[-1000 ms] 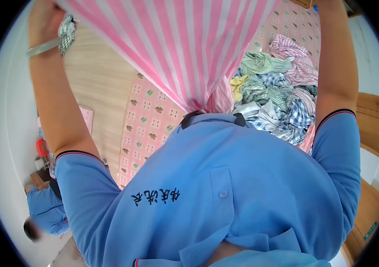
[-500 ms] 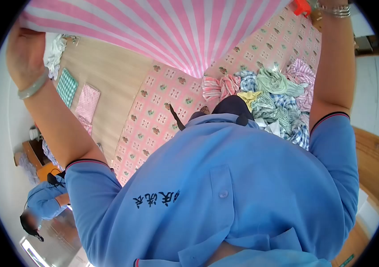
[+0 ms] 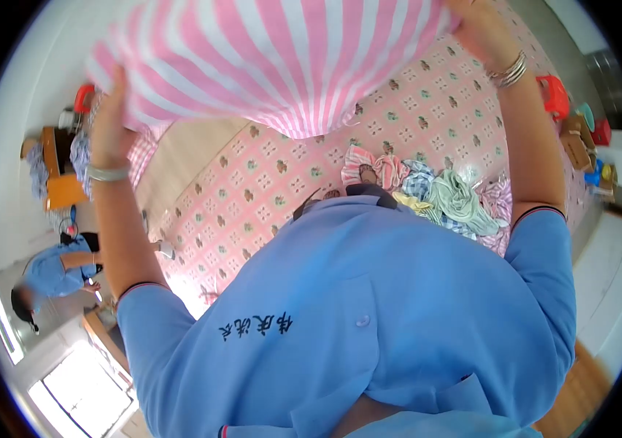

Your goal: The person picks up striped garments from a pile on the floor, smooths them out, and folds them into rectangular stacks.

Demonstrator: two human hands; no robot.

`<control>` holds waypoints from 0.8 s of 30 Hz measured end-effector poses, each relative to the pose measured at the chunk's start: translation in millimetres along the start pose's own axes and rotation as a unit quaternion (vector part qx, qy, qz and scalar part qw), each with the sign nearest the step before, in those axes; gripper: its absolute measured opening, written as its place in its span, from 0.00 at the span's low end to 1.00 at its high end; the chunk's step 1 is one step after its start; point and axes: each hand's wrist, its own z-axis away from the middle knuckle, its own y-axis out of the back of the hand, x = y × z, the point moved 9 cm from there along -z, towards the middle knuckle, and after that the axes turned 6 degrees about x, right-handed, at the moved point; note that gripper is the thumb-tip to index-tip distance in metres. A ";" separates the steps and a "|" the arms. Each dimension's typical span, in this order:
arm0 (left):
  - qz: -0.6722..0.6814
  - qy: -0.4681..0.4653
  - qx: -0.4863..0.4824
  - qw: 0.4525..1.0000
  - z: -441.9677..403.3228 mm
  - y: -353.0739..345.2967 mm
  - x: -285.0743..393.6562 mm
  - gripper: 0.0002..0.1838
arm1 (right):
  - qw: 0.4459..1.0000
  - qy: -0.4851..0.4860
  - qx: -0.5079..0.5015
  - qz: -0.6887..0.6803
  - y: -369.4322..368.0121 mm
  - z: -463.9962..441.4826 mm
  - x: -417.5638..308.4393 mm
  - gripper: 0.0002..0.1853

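Observation:
A large pink-and-white striped cloth [image 3: 289, 66] is stretched in the air between my two hands, its middle bulging and sagging toward me. My left hand [image 3: 112, 120], a pale bangle at its wrist, grips the left edge, fingers partly behind the fabric. At the right end, my right hand [image 3: 482, 33] is closed on the cloth's corner; silver bangles circle that wrist. Below it, near my feet, lies a heap of crumpled laundry [image 3: 457, 197] in green, blue check, yellow and pink stripes. The cloth's upper part runs out of view.
Pink patterned flooring [image 3: 252, 197] spreads around me. To the left, a co-worker [image 3: 63, 266] in a blue shirt stands near a wooden cabinet [image 3: 59, 164]. A red stool [image 3: 555, 98] and cardboard boxes [image 3: 579, 142] stand at the right.
Both hands have moved inward, and the cloth has billowed, its left part dropping lower. My view has shifted, bringing the red stool and boxes at the right into sight.

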 end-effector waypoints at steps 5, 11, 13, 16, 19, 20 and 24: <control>0.013 0.262 0.105 0.959 86.5 7.5 -127.1 0.18 | 0.887 -0.319 -0.220 -0.251 -62.9 62.3 86.3 0.23; 0.092 -0.082 -0.044 0.991 123.2 6.1 -11.1 0.29 | 0.885 -0.069 -0.267 -0.375 -13.8 18.9 43.3 0.26; 0.161 -0.108 0.068 0.979 110.5 13.1 -20.7 0.23 | 0.848 -0.113 -0.240 -0.459 -39.8 -14.9 51.2 0.25; -0.055 0.250 0.166 0.952 22.9 64.7 -155.2 0.19 | 0.858 -0.259 -0.250 -0.367 -179.1 -74.4 93.5 0.18; 0.068 0.213 0.189 0.956 -44.8 91.5 -152.9 0.25 | 0.859 -0.323 -0.253 -0.306 -282.6 -108.6 129.4 0.18; 0.032 0.181 0.166 0.969 -85.5 129.1 -146.0 0.21 | 0.859 -0.316 -0.260 -0.307 -296.9 -139.9 128.6 0.18; 0.078 -0.029 0.193 0.978 -57.9 104.3 39.0 0.16 | 0.823 -0.131 -0.219 -0.507 -252.2 -207.2 -42.3 0.15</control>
